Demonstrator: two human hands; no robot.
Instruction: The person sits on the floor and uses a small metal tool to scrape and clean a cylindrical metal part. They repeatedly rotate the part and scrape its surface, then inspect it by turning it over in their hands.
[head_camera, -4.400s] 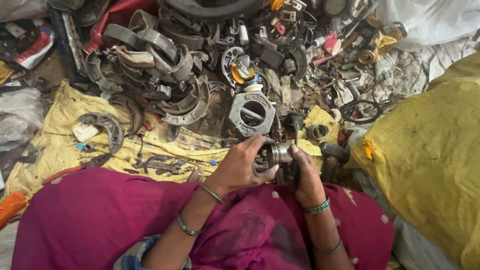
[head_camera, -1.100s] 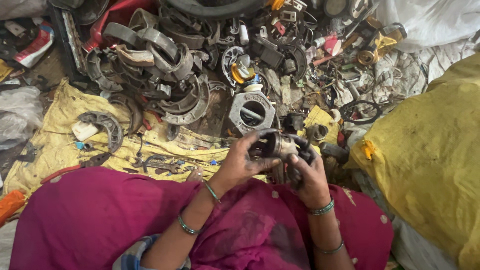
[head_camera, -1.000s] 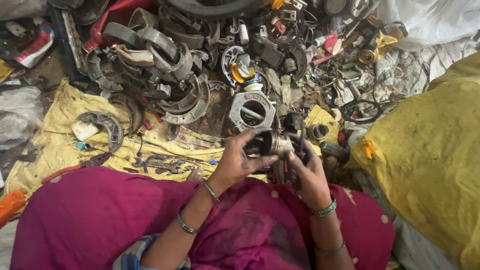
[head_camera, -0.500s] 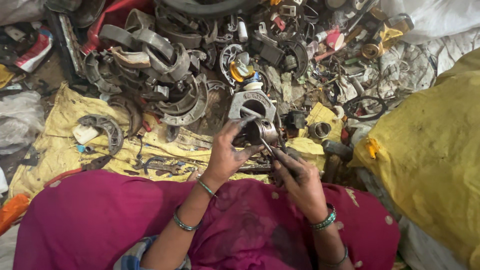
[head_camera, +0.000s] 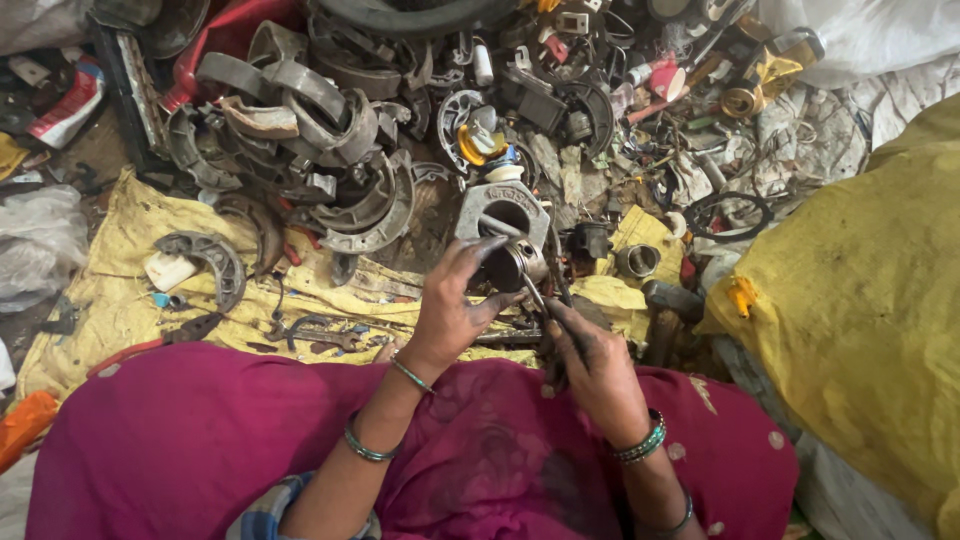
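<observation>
The left hand (head_camera: 452, 305) grips a small round metal part (head_camera: 512, 265), grimy and cup-shaped, held up just ahead of the lap. The right hand (head_camera: 590, 365) is clenched on a thin rod-like tool (head_camera: 533, 293) whose tip meets the part. This looks like prying or scraping; a steadier grip seems needed next.

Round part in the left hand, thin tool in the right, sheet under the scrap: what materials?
Round part in the left hand: looks like bare metal, dull grey with glints, grimy. Thin tool in the right hand: probably steel, slim and shiny. Yellow sheet: seemingly woven plastic sacking, creased and stained.
</observation>
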